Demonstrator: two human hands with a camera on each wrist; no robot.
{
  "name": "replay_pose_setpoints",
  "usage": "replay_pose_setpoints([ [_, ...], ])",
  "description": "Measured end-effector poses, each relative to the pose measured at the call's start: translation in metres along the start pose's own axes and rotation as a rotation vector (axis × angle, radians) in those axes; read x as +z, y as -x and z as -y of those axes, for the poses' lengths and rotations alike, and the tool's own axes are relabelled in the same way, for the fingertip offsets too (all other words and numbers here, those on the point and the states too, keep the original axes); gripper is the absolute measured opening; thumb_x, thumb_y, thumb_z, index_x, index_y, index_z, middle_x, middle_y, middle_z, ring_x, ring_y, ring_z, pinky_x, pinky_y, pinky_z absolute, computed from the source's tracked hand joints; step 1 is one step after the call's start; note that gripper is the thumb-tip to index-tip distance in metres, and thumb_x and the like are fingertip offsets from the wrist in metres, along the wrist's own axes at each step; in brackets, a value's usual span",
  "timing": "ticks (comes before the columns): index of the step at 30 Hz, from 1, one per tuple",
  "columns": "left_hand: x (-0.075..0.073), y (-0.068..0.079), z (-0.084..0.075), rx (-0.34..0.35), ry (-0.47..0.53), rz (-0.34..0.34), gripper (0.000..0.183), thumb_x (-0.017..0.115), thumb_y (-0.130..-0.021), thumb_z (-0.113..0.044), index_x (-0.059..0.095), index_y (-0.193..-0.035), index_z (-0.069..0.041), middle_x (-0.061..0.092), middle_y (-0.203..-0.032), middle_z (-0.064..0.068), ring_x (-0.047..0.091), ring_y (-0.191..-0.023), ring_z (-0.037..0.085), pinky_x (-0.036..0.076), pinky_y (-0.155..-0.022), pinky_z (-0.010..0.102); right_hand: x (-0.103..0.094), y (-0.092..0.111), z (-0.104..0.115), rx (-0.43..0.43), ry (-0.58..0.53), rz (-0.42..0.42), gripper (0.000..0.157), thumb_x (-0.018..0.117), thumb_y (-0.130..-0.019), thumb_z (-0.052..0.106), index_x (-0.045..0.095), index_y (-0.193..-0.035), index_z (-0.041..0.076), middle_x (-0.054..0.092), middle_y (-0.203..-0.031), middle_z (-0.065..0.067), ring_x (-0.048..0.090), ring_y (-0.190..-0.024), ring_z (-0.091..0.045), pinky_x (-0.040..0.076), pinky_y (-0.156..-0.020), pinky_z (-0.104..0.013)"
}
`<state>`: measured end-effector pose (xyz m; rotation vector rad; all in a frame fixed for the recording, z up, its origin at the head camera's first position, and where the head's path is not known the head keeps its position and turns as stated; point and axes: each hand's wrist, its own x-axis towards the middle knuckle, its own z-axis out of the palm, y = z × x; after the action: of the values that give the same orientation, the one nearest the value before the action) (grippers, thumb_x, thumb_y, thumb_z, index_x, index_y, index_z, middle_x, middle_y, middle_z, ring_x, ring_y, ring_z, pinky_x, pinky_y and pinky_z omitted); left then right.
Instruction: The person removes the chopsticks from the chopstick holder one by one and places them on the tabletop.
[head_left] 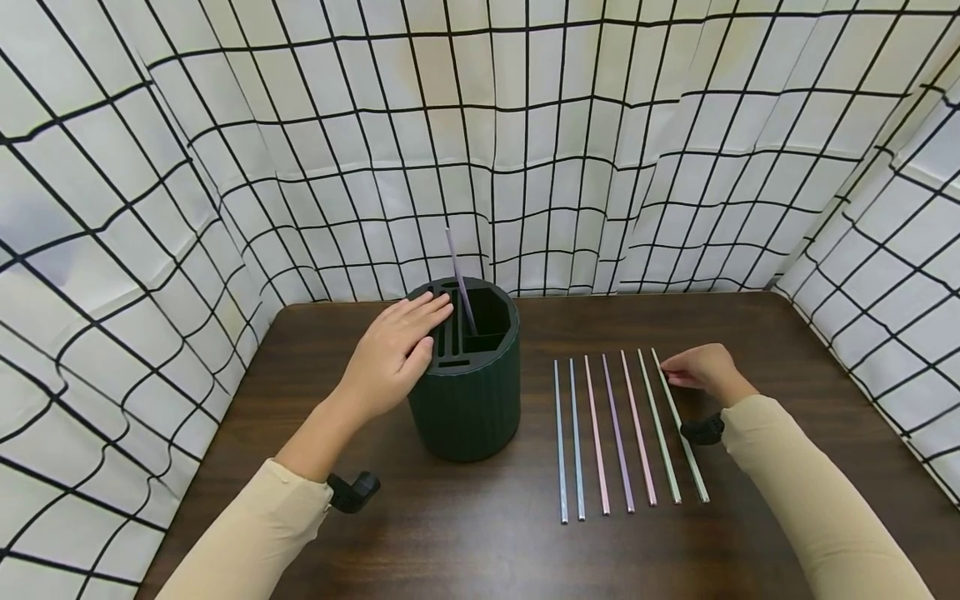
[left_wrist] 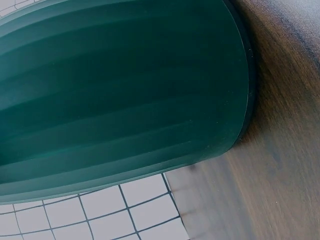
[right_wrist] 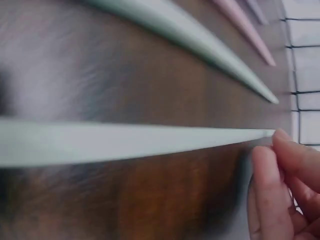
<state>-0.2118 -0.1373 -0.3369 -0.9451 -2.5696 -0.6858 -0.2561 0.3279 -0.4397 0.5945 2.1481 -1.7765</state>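
My left hand (head_left: 397, 346), fingers extended, rests on the slotted top of a dark green utensil holder (head_left: 468, 412). The holder's ribbed wall (left_wrist: 125, 90) fills much of the left wrist view. A purple chopstick (head_left: 459, 279) leans upright in its open compartment. On the table, several chopsticks lie side by side: blue, pink, purple and light green. At the right end of the row, my right hand (head_left: 701, 371) pinches the rightmost light green chopstick (head_left: 678, 425) near its far, thin tip. In the right wrist view, curled fingers (right_wrist: 292, 155) meet that tip.
The brown wooden table (head_left: 450, 533) ends at a white curtain (head_left: 525, 183) with a black grid, which runs behind it and along both sides. A black wrist camera (head_left: 354, 492) is strapped to the left wrist, another (head_left: 703, 429) to the right.
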Motion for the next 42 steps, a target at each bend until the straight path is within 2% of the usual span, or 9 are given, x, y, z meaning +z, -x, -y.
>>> replay_pose_setpoints([
  [5, 0.000, 0.000, 0.000, 0.001, -0.007, 0.000, 0.048, 0.041, -0.099, -0.015, 0.052, -0.145, -0.009, 0.049, -0.153, 0.007, 0.038, -0.147, 0.028, 0.024, -0.124, 0.050, 0.001, 0.010, 0.021, -0.027, -0.217, 0.137, 0.024, 0.062, -0.095, 0.002, 0.074, -0.077, 0.015, 0.073, -0.077, 0.004, 0.072, -0.074, -0.004, 0.061, -0.075, -0.019],
  [10, -0.002, 0.002, 0.001, -0.007, -0.014, -0.002, 0.049, 0.041, -0.099, -0.015, 0.052, -0.145, -0.009, 0.048, -0.153, 0.007, 0.038, -0.148, 0.028, 0.023, -0.124, 0.051, 0.024, 0.026, 0.059, -0.111, -0.321, 0.259, 0.023, 0.061, -0.096, 0.003, 0.076, -0.084, 0.015, 0.077, -0.086, 0.002, 0.074, -0.085, -0.006, 0.059, -0.085, -0.020],
  [14, -0.003, 0.001, 0.002, -0.011, -0.011, 0.002, 0.049, 0.041, -0.099, -0.016, 0.051, -0.146, -0.010, 0.048, -0.154, 0.007, 0.037, -0.148, 0.028, 0.022, -0.125, 0.050, 0.050, 0.042, 0.091, -0.193, -0.328, 0.304, 0.019, 0.059, -0.096, 0.002, 0.071, -0.112, 0.005, 0.078, -0.096, 0.000, 0.074, -0.092, -0.010, 0.056, -0.095, -0.025],
  [17, -0.003, 0.001, 0.003, -0.012, -0.007, 0.002, 0.049, 0.041, -0.099, -0.016, 0.051, -0.146, -0.010, 0.048, -0.154, 0.007, 0.036, -0.148, 0.028, 0.022, -0.125, 0.050, 0.070, 0.051, 0.112, -0.231, -0.305, 0.337, 0.042, 0.060, -0.096, 0.001, 0.054, -0.138, -0.004, 0.077, -0.102, -0.001, 0.074, -0.096, -0.011, 0.055, -0.097, -0.028],
  [19, -0.003, 0.001, 0.003, -0.010, -0.006, 0.001, 0.049, 0.041, -0.099, -0.016, 0.051, -0.146, -0.010, 0.048, -0.153, 0.007, 0.037, -0.148, 0.028, 0.022, -0.125, 0.050, 0.084, 0.056, 0.124, -0.251, -0.272, 0.354, 0.052, 0.061, -0.096, 0.002, 0.044, -0.144, -0.008, 0.076, -0.105, -0.002, 0.074, -0.098, -0.012, 0.056, -0.095, -0.027],
  [24, -0.003, 0.000, 0.003, -0.004, -0.006, -0.006, 0.049, 0.041, -0.098, -0.015, 0.052, -0.145, -0.009, 0.049, -0.153, 0.007, 0.038, -0.148, 0.028, 0.023, -0.124, 0.050, 0.117, 0.065, 0.151, -0.305, -0.205, 0.364, 0.047, 0.063, -0.095, 0.004, 0.051, -0.140, -0.006, 0.072, -0.121, -0.011, 0.073, -0.103, -0.013, 0.058, -0.093, -0.027],
  [28, -0.002, 0.000, 0.002, -0.001, -0.008, 0.002, 0.049, 0.041, -0.098, -0.016, 0.052, -0.146, -0.009, 0.049, -0.153, 0.007, 0.037, -0.148, 0.028, 0.023, -0.124, 0.050, 0.143, 0.073, 0.166, -0.342, -0.155, 0.363, 0.043, 0.064, -0.094, 0.004, 0.058, -0.136, -0.003, 0.065, -0.133, -0.017, 0.071, -0.107, -0.014, 0.055, -0.100, -0.032],
  [35, -0.001, -0.001, 0.001, 0.002, -0.012, 0.007, 0.049, 0.040, -0.099, -0.018, 0.051, -0.146, -0.009, 0.048, -0.153, 0.007, 0.037, -0.148, 0.028, 0.023, -0.124, 0.050, 0.180, 0.087, 0.182, -0.452, -0.057, 0.378, 0.041, 0.066, -0.092, 0.003, 0.061, -0.133, -0.001, 0.064, -0.134, -0.019, 0.067, -0.119, -0.023, 0.055, -0.099, -0.032],
  [42, 0.001, -0.001, 0.002, 0.010, -0.007, 0.000, 0.049, 0.040, -0.099, -0.018, 0.052, -0.145, -0.009, 0.048, -0.153, 0.007, 0.038, -0.148, 0.028, 0.023, -0.125, 0.049, 0.202, 0.095, 0.187, -0.536, 0.016, 0.355, 0.040, 0.070, -0.090, 0.007, 0.065, -0.130, 0.001, 0.068, -0.128, -0.015, 0.067, -0.119, -0.023, 0.056, -0.098, -0.030],
])
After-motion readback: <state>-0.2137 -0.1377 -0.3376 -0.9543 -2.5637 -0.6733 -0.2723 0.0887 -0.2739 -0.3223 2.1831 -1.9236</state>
